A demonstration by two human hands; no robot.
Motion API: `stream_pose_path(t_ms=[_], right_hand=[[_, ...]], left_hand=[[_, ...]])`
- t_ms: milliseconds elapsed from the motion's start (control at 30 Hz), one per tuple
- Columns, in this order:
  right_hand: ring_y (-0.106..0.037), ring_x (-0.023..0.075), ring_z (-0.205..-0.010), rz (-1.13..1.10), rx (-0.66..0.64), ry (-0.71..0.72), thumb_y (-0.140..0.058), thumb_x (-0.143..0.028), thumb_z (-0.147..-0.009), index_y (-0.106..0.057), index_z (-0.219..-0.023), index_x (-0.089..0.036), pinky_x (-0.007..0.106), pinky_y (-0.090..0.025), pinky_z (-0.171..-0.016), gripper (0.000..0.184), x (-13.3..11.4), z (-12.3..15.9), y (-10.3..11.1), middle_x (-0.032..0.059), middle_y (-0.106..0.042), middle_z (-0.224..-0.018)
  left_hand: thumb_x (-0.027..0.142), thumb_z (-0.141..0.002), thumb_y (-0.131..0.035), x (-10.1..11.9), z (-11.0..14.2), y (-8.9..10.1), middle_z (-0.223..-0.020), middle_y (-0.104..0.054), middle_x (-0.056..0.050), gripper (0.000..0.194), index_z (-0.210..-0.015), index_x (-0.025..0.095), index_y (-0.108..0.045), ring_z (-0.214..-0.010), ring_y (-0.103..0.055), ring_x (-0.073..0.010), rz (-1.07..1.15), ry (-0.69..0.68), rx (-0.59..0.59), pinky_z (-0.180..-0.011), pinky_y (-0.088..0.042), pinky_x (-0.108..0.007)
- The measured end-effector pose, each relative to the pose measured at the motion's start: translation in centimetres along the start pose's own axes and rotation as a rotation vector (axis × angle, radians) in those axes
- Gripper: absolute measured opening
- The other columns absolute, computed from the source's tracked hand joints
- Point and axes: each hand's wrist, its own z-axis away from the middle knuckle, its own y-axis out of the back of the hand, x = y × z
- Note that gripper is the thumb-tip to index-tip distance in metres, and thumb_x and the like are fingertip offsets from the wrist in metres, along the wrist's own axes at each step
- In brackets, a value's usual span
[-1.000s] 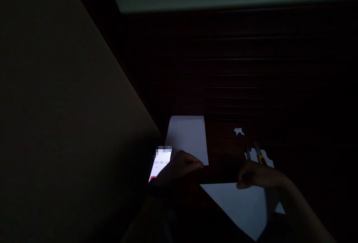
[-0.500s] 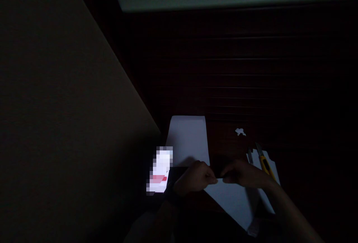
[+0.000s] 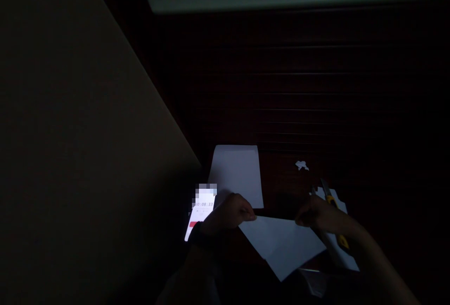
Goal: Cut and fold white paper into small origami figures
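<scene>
A sheet of white paper (image 3: 281, 244) hangs between my two hands, its upper edge stretched between them and a corner pointing down toward me. My left hand (image 3: 234, 212) pinches the paper near its upper left corner. On the other side, my right hand (image 3: 318, 213) is closed on the upper edge. Beyond my left hand lies a white sheet or stack of paper (image 3: 237, 171), flat on the dark table. A yellow utility knife (image 3: 341, 241) rests on cut white paper (image 3: 346, 259), partly hidden behind my right forearm.
A lit phone (image 3: 202, 206) showing a running timer lies left of my left wrist. Small paper scraps (image 3: 301, 165) are on the dark table (image 3: 281, 174). A pale wall (image 3: 87, 131) rises at the left, and dark slatted panelling stands behind the table.
My hands have moved apart, left hand leftward and right hand rightward, with the paper's upper edge now stretched between them. The paper's lower corner has swung left. More of the phone screen shows.
</scene>
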Motion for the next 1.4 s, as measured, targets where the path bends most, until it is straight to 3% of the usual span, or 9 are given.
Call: stream_pose_path(t_ms=[167, 333, 467, 567, 700, 933, 1100, 1267, 1400], right_hand=[[-0.063, 0.0218, -0.070, -0.084, 0.068, -0.031, -0.058, -0.031, -0.072, -0.073, -0.074, -0.017, 0.030, -0.046, -0.065, 0.020, 2.1, 1.8, 2.2, 0.0035, -0.070, -0.072], [-0.063, 0.0279, -0.088, -0.216, 0.495, -0.073, -0.060, -0.044, -0.074, -0.070, -0.089, -0.017, 0.038, -0.047, -0.080, 0.033, 4.2, 1.2, 3.3, 0.0090, -0.070, -0.094], [-0.060, 0.0281, -0.100, -0.639, 0.744, -0.180, -0.062, -0.051, -0.073, -0.058, -0.110, -0.021, 0.040, -0.049, -0.080, 0.048, 3.1, -0.6, 1.7, 0.0113, -0.062, -0.114], [-0.060, 0.0268, -0.101, -1.054, 0.508, -0.204, -0.059, -0.054, -0.076, -0.052, -0.116, -0.021, 0.042, -0.049, -0.084, 0.053, 1.0, -2.0, -0.8, 0.0132, -0.060, -0.116], [-0.058, 0.0268, -0.106, -1.375, 0.241, -0.096, -0.051, -0.058, -0.079, -0.051, -0.114, -0.018, 0.044, -0.045, -0.092, 0.053, -1.2, -3.6, -3.5, 0.0148, -0.059, -0.117], [-0.059, 0.0205, -0.103, -1.291, 0.667, -0.025, -0.065, -0.033, -0.075, -0.057, -0.104, -0.028, 0.032, -0.053, -0.084, 0.031, 0.2, -4.9, -2.7, -0.0008, -0.065, -0.109], [-0.064, 0.0237, -0.089, -1.215, 0.714, 0.033, -0.071, -0.031, -0.070, -0.062, -0.099, -0.022, 0.035, -0.054, -0.074, 0.031, 0.7, -4.5, -1.8, 0.0040, -0.069, -0.098], [-0.066, 0.0224, -0.071, -0.978, 0.508, -0.027, -0.074, -0.028, -0.067, -0.067, -0.094, -0.016, 0.034, -0.052, -0.066, 0.031, 0.4, -3.3, -1.0, 0.0066, -0.071, -0.080], [-0.065, 0.0252, -0.077, -0.846, 0.393, -0.010, -0.076, -0.029, -0.064, -0.064, -0.104, -0.019, 0.038, -0.051, -0.071, 0.044, 0.4, -3.0, -0.2, 0.0066, -0.071, -0.085]], left_hand=[[0.038, -0.074, -0.060, -1.3, 0.5, 1.3, -0.066, -0.068, -0.003, 0.025, -0.074, 0.016, -0.072, -0.059, -0.058, -0.0138, -0.052, 0.013, 0.064, -0.052, -0.037, -0.020], [0.039, -0.079, -0.054, -0.4, 0.6, 2.1, -0.072, -0.069, -0.002, 0.028, -0.077, 0.017, -0.071, -0.067, -0.060, -0.0157, -0.016, -0.005, 0.274, -0.060, -0.041, -0.022], [0.040, -0.081, -0.052, 0.9, -0.1, 1.9, -0.084, -0.070, -0.003, 0.028, -0.084, 0.019, -0.070, -0.080, -0.062, -0.0196, 0.158, -0.007, 0.505, -0.071, -0.045, -0.026], [0.038, -0.080, -0.056, 1.4, -1.3, 0.1, -0.102, -0.067, -0.006, 0.030, -0.101, 0.019, -0.065, -0.095, -0.061, -0.0226, 0.469, -0.016, 0.610, -0.081, -0.046, -0.030], [0.026, -0.078, -0.060, 1.9, -3.0, -3.3, -0.117, -0.060, -0.010, 0.044, -0.120, 0.018, -0.052, -0.102, -0.058, -0.0228, 0.897, -0.160, 0.466, -0.088, -0.044, -0.034], [0.016, -0.071, -0.068, 2.4, -3.3, -6.3, -0.119, -0.058, -0.013, 0.053, -0.122, 0.018, -0.051, -0.111, -0.053, -0.0262, 1.047, -0.219, 0.205, -0.094, -0.039, -0.038], [0.020, -0.065, -0.075, 2.7, -2.6, -5.7, -0.115, -0.061, -0.013, 0.060, -0.121, 0.018, -0.053, -0.104, -0.057, -0.0269, 0.990, -0.133, 0.138, -0.089, -0.043, -0.039], [0.037, -0.076, -0.064, 2.2, -2.9, -3.0, -0.109, -0.063, -0.014, 0.041, -0.110, 0.014, -0.060, -0.098, -0.060, -0.0266, 1.008, -0.057, 0.373, -0.082, -0.048, -0.039], [0.040, -0.073, -0.065, 1.7, -3.7, -1.5, -0.094, -0.068, -0.012, 0.034, -0.089, 0.010, -0.066, -0.084, -0.065, -0.0252, 0.894, 0.011, 0.448, -0.077, -0.052, -0.039]])
